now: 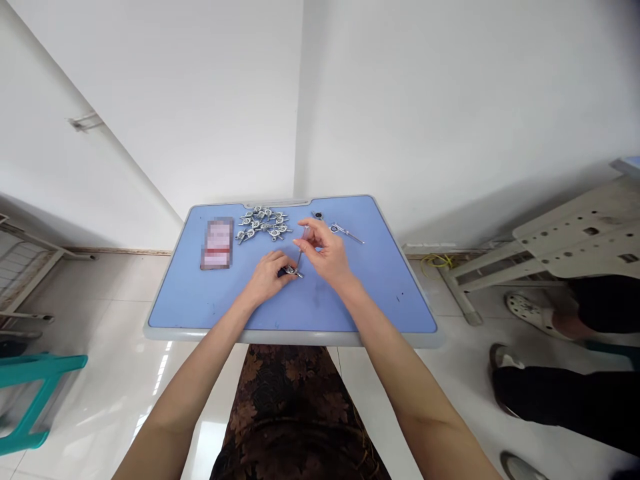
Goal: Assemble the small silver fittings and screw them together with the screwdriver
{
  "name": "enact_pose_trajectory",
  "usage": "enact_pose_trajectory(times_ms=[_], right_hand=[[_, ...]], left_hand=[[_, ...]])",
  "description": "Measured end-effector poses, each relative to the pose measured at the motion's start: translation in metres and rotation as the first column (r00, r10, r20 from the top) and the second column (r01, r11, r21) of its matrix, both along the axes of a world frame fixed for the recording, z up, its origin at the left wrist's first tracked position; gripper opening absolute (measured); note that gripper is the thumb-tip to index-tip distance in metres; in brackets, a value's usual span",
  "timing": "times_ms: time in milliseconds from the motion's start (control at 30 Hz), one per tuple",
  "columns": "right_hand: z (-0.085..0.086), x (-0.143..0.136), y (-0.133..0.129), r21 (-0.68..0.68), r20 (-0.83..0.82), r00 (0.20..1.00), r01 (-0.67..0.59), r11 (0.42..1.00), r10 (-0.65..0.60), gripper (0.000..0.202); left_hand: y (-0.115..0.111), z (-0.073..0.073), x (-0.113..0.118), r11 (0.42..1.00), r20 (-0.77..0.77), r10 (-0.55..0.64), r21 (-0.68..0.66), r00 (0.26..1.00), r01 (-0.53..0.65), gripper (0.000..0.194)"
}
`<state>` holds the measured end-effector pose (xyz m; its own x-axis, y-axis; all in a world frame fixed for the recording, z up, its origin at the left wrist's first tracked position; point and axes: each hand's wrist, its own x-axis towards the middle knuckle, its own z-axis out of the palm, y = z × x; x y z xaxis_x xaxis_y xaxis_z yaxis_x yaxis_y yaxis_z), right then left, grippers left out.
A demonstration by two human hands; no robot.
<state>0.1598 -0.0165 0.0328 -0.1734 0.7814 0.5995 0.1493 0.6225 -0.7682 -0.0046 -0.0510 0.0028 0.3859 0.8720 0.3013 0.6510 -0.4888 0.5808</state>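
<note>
My left hand [270, 277] is closed on a small silver metal fitting [291, 271], steadying it on the blue desktop. In my right hand [324, 250], the fingers pinch the pale, see-through handle of a screwdriver [299, 257]. Its thin shaft slants down to the fitting; the exact contact at the tip is too small to make out. Beyond my hands lies a loose pile of similar metal fittings [264, 224]. Right of my right hand are a single fitting [319, 215] and another metal piece with a ring and a thin rod [347, 233].
A phone [217, 244] with a blurred screen lies on the left of the blue desk [200, 310], which stands against a white wall. On the floor are a green stool [40, 393] at left and, at right, a beige metal frame [550, 233] and another person's legs [565, 400].
</note>
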Motion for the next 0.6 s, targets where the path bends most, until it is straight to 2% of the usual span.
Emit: enact_pose_trajectory(times_ms=[133, 267, 433, 600], right_hand=[[-0.0018, -0.0015, -0.0005, 0.013, 0.009, 0.994, 0.108, 0.994, -0.108, 0.018], [-0.0033, -0.0020, -0.0018, -0.026, 0.046, 0.992, 0.123, 0.992, -0.121, 0.019], [0.0009, -0.0018, -0.0053, -0.060, 0.011, 0.999, -0.051, 0.997, 0.052, 0.029], [0.0059, 0.0072, -0.0036, -0.139, -0.037, 0.973, -0.231, 0.963, 0.228, 0.032]], left_hand=[[-0.0006, 0.0014, 0.0014, 1.000, -0.008, 0.010, 0.001, 1.000, -0.010, 0.008], [-0.0001, 0.0008, 0.0019, 1.000, -0.028, 0.027, -0.003, 0.999, -0.027, 0.009], [0.0011, -0.0011, 0.0011, 1.000, -0.029, 0.018, -0.001, 0.999, -0.018, 0.009], [0.0006, 0.0006, 0.0021, 1.000, 0.005, 0.023, -0.012, 1.000, -0.023, 0.007]])
